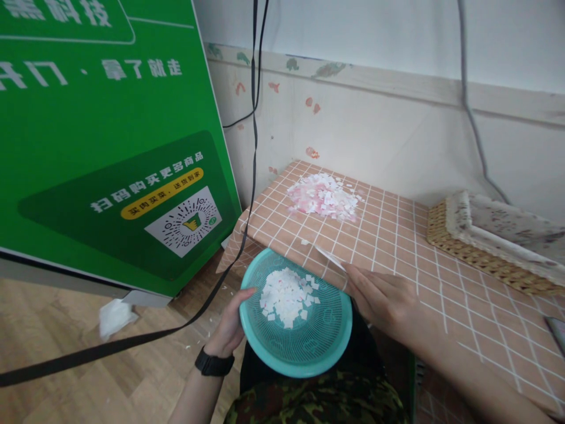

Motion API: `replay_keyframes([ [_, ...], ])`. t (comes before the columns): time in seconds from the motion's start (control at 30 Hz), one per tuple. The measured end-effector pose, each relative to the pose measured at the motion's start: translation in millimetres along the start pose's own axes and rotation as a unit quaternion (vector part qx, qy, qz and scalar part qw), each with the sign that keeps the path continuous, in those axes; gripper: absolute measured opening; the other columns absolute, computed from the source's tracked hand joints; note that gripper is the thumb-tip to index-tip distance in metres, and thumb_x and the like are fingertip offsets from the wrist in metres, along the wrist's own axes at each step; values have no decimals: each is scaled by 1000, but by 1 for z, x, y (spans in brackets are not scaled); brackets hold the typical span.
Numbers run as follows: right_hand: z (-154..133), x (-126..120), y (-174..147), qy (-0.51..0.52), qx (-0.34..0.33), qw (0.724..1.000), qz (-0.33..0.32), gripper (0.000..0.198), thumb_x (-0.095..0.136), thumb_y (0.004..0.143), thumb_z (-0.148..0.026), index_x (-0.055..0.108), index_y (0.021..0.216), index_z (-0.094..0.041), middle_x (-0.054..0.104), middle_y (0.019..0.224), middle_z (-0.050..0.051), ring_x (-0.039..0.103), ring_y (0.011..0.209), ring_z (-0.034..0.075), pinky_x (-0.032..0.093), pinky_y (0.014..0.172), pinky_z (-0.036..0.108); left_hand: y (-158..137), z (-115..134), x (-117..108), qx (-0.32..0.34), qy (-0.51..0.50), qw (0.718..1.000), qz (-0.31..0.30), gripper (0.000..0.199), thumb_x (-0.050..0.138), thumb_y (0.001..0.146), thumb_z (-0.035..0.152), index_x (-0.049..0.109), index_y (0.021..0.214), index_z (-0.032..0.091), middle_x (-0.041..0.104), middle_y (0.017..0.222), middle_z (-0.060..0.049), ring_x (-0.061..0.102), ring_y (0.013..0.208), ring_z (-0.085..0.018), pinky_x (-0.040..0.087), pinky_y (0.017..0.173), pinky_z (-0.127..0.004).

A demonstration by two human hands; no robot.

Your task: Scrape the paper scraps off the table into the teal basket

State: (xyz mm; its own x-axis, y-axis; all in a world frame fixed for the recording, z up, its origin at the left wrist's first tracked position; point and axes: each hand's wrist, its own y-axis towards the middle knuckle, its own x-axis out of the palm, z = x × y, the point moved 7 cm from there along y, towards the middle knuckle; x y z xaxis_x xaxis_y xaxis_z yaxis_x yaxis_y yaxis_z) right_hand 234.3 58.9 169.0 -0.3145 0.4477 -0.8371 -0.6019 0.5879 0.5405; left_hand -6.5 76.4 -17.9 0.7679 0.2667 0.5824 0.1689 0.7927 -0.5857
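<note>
Left hand: here it is, curled on the near-left rim of the teal colander (pixel 326 333), thumb over the lip; the left hand (pixel 227 327) has a firm hold.
Right hand: fingers closed in a pinch on a thin white card (pixel 329 256), the right hand (pixel 388 297) right beside the counter edge.
Teal colander: tucked at the edge of the checked counter (pixel 384 235), white paper bits (pixel 286 294) heaped inside; whether its rim touches the counter, I cannot tell. Best hold it snug and level there, leaving no gap.
Pink-and-white pile: up on the counter, a loose heap of scraps (pixel 324 197) well apart from the card. Light pieces like these likely scatter under quick strokes, so slow, short and low looks wise.
Card: tilted, a lone scrap (pixel 304 242) just beside its tip; a flat edge, lightly pressed, should gather bits without creasing the cloth.
Black strap: the strap (pixel 132 340) hangs left of the colander; elbows and rim do well to stay clear.
</note>
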Motion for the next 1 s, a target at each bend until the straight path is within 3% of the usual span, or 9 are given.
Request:
replay_keyframes([
  [0.2,-34,16,15,-2,-51,999,5,44,58,81,-4,53,124,-5,64,118,15,62,105,21,57,77,31,3,-1,-6,11,9,1000,14,16,69,71,25,72,76,10,75,71,-7,66,61,-19,52,64,-29],
  [0.37,-53,40,31,-21,-64,998,-3,34,54,85,-9,57,118,-1,65,115,19,64,101,24,58,75,35,4,-4,-3,2,4,1000,-11,22,67,73,27,73,85,9,75,77,-8,67,68,-21,52,71,-33],
  [0.47,-52,44,30,-20,-60,998,-11,32,53,85,-8,59,116,0,66,111,20,65,99,25,59,75,35,4,-4,-2,2,2,1000,-13,23,68,73,27,73,86,9,75,76,-8,67,67,-21,51,72,-34],
  [0.6,-46,40,18,-24,-54,998,-14,34,54,84,-6,59,117,-2,66,112,19,65,100,25,58,77,35,2,-1,-2,11,1,1000,11,15,72,68,25,72,72,11,74,68,-6,65,60,-19,50,64,-29],
  [0.83,-35,31,0,-17,-37,999,-27,41,56,81,-3,56,122,-4,64,117,18,63,105,26,58,79,36,-2,1,2,7,6,1000,10,16,68,71,23,72,78,10,75,73,-8,67,63,-21,50,68,-31],
  [1.0,-25,17,0,-21,-30,999,-17,33,56,81,-3,60,113,-3,67,111,18,66,99,25,59,71,32,-2,1,3,8,4,1000,7,14,67,72,23,72,77,11,75,71,-6,66,62,-19,50,66,-30],
])
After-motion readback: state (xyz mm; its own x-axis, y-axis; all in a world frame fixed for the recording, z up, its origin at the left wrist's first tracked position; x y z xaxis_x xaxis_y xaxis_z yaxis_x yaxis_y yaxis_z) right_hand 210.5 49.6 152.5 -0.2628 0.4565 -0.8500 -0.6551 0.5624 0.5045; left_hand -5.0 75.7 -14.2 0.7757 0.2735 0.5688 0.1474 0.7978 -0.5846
